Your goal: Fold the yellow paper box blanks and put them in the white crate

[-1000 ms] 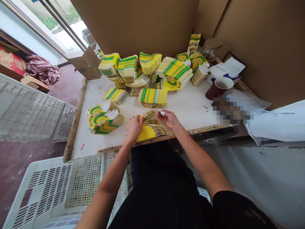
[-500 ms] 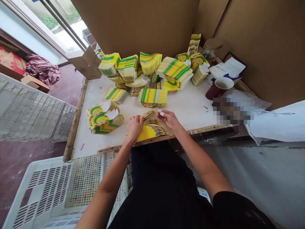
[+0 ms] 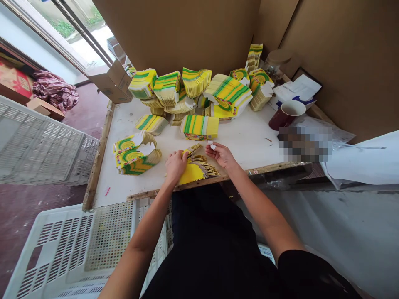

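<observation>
Near the table's front edge, my left hand [image 3: 176,166] is closed on a thin bundle of flat yellow cartons [image 3: 193,149], which points up to the right. Below it a fanned pile of yellow cartons [image 3: 196,171] lies on the table, its edges spread toward the right. My right hand [image 3: 220,155] hovers just right of the bundle, apart from it, fingers loosely bent with nothing visible in them. White wraps [image 3: 213,146] cover two of its fingertips. Beyond the hands sits a yellow and green carton stack [image 3: 200,127].
More carton stacks [image 3: 229,93] line the back of the white table [image 3: 249,141], and others [image 3: 137,153] stand at left. A maroon mug [image 3: 286,115] and a blurred-out item [image 3: 305,144] are at right. White plastic crates [image 3: 52,224] stand below and left.
Both hands stay in nearly the same place. The fingers of my right hand have shifted very slightly. The cartons have not visibly moved.
</observation>
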`<state>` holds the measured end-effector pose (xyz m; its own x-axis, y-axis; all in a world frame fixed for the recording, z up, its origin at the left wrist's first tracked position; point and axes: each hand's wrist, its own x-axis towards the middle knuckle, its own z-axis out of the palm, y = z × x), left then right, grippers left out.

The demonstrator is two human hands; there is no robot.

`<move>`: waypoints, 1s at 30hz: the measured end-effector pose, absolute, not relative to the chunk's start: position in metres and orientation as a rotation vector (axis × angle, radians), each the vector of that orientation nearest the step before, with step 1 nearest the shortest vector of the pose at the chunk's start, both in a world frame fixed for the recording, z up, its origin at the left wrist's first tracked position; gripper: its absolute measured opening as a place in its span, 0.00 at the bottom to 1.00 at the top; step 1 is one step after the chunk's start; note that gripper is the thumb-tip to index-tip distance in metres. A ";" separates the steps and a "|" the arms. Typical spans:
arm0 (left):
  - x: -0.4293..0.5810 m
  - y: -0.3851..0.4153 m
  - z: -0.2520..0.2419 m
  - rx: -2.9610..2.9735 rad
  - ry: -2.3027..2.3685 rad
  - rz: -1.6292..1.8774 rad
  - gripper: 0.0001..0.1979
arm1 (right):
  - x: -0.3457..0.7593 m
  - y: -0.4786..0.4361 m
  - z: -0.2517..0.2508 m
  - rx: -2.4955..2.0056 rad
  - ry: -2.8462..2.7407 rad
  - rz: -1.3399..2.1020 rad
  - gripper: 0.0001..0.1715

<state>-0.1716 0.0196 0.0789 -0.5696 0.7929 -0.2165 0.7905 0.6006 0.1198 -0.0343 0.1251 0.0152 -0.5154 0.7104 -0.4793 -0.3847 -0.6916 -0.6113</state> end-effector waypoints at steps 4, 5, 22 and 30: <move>-0.171 0.019 0.079 1.301 2.584 0.030 0.19 | -0.035 0.126 0.017 -0.961 -0.578 2.206 0.09; -0.171 0.019 0.079 1.299 2.583 0.032 0.19 | -0.035 0.126 0.018 -0.963 -0.580 2.201 0.08; -0.172 0.019 0.078 1.294 2.591 0.030 0.19 | -0.041 0.119 -0.001 -1.109 -1.279 1.651 0.09; -0.172 0.018 0.076 1.320 2.611 0.040 0.19 | -0.044 0.118 0.011 -0.787 -2.059 1.034 0.20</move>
